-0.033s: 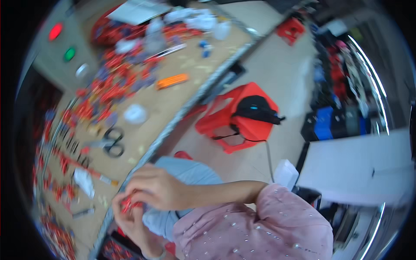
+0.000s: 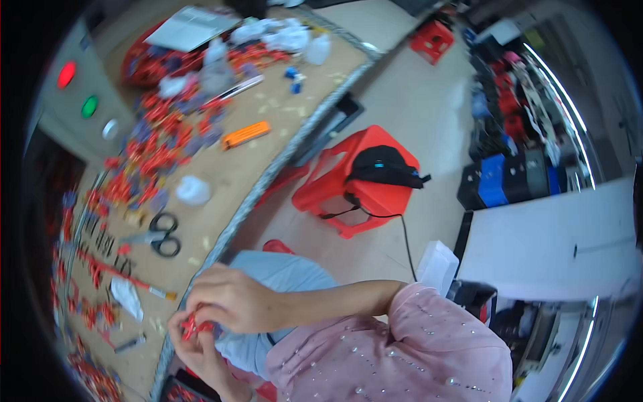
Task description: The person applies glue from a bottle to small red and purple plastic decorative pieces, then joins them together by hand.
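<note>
Down low, two hands meet at the edge of the bench (image 2: 221, 167). The right hand (image 2: 231, 298) comes across from the pink sleeve (image 2: 429, 342) and curls over the top. The left hand (image 2: 197, 345) sits just under it. Both pinch a little red part (image 2: 194, 327) between the fingers, so both hands are closed on it. The part is right at the bench edge, over the lap in light blue.

It looks very small and light, like thin plastic or wire. I think it bends a bit and could slip out or ping away if squeezed hard. It is too blurry to see its exact shape. The best place to hold it seems to be at its two ends, with fingertips only, one hand at each end.

Lots more red bits (image 2: 144, 157) lie all over the bench. Black scissors (image 2: 161, 234) lie near the hands, a bit further up the bench. An orange knife (image 2: 246, 135) lies well apart. A red stool (image 2: 362, 181) with a black bag (image 2: 385, 167) on it stands on the floor.
</note>
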`<state>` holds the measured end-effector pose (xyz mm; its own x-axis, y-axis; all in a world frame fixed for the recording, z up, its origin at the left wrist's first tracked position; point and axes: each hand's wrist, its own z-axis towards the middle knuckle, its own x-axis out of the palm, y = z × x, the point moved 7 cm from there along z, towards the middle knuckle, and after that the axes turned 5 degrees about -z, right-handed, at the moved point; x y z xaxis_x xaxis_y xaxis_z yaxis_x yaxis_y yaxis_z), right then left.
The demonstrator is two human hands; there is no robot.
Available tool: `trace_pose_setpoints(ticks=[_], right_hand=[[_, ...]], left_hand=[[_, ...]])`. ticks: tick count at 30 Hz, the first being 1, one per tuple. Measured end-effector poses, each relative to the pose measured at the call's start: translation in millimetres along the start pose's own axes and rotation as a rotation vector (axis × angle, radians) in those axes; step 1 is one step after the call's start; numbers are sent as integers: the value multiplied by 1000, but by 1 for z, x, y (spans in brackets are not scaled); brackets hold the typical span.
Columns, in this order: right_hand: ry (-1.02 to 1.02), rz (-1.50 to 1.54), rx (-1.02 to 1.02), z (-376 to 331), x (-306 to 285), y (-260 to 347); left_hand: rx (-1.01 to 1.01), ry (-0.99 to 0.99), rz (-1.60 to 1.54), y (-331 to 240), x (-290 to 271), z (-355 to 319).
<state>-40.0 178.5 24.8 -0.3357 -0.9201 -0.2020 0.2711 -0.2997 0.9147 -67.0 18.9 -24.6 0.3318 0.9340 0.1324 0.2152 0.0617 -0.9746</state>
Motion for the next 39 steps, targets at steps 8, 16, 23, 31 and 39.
trace_pose_setpoints(ticks=[8, 16, 23, 31, 39], right_hand=[[-165, 14, 88, -4, -38, -11], [-238, 66, 56, -15, -37, -8], [-317, 97, 10, -20, -44, -10], [-285, 50, 91, -22, -40, -11], [-183, -47, 190, -30, -46, -24]], left_hand=[[55, 164, -23, 16, 27, 29], [65, 117, -44, 9, 29, 20], [100, 121, -68, 7, 34, 21], [36, -3, 130, -10, 34, 10], [-168, 346, -338, 14, 57, 20]])
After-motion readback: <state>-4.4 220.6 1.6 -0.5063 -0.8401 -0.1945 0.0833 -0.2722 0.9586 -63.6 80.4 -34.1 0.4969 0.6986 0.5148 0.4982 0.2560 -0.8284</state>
